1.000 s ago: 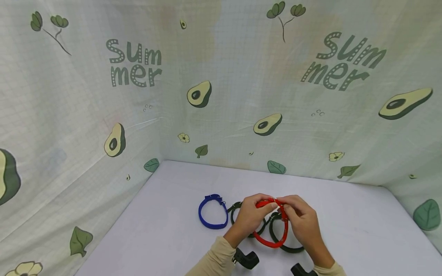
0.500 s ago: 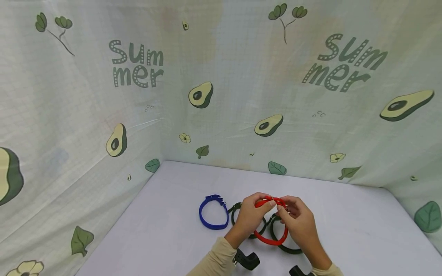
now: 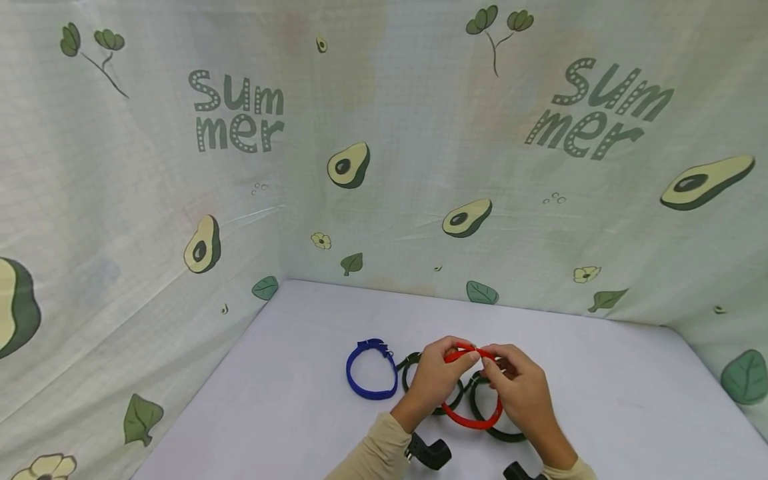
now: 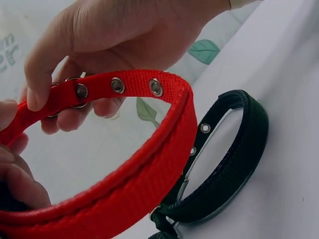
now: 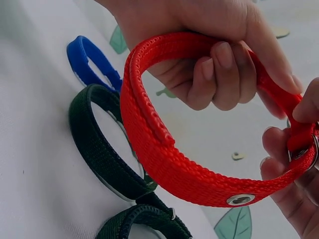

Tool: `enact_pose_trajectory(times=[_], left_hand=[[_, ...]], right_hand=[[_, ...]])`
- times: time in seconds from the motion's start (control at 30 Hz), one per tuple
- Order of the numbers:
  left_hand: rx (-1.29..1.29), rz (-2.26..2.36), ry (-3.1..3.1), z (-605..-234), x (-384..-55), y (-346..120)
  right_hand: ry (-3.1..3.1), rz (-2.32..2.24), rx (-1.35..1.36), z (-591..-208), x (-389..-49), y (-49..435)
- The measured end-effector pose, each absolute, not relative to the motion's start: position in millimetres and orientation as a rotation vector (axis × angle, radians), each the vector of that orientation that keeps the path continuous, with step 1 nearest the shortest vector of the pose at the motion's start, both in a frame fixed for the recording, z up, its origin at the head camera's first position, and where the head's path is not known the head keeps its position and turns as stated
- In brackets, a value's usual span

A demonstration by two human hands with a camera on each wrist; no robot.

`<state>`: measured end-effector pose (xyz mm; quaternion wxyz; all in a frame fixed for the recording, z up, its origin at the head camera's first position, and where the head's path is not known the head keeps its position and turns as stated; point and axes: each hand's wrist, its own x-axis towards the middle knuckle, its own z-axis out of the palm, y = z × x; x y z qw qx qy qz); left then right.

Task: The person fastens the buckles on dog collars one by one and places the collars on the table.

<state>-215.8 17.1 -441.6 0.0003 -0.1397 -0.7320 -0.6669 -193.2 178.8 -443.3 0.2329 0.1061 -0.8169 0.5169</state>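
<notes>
Both hands hold a red buckled collar (image 3: 471, 421) with metal eyelets above the table. My left hand (image 3: 433, 377) grips its strap at the left, fingers curled round it in the right wrist view. My right hand (image 3: 522, 387) pinches the strap at the right; in the left wrist view its thumb and fingers meet near metal fittings and a row of eyelets (image 4: 117, 85). The buckle is partly hidden by fingertips. Behind the red collar lie two dark green collars, the right one (image 3: 510, 437) partly covered by it. A blue collar (image 3: 372, 395) lies left of them.
The white table (image 3: 270, 400) meets a printed cloth wall (image 3: 396, 253) at the back and another at the left. Black devices (image 3: 429, 453) sit at both wrists, below the sleeves. The collars rest close together in front of the person.
My right hand has shifted slightly left, its thumb now against the strap near the left fingertips. The strap between the hands was bunched half a second ago and looks straighter now. My left hand barely moved.
</notes>
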Motion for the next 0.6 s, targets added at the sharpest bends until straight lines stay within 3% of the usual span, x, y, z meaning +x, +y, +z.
enact_pose_trajectory(times=[0.6], left_hand=[[-0.511, -1.775, -2.354, -447, -219, 13]], right_hand=[[-2.393, 1.477, 0.128, -444, -194, 192]])
